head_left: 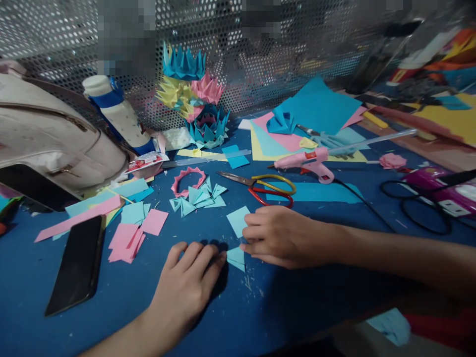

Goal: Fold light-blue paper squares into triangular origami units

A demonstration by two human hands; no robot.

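A small folded light-blue paper piece [236, 258] lies between my two hands at the table's front. My left hand [189, 277], fingers curled, has its thumb and fingertip at the paper's left corner. From the right, my right hand [286, 237] pinches the paper's upper right corner. An unfolded light-blue paper square [238, 221] is just beyond, touching or very near the right fingers. Further off sit a pile of folded light-blue triangles [201, 196] and a pink zigzag paper ring [188, 181]. Scissors [256, 184] with red and yellow handles lie beyond my right hand.
A pink glue gun [307, 162] with a trailing cord rests at centre right. Pink paper squares [126, 242] and a black phone [76, 265] lie left. Spiky paper crowns [208, 126] are stacked against the perforated metal panel. A bottle [121, 116] and bag [55, 129] stand back left.
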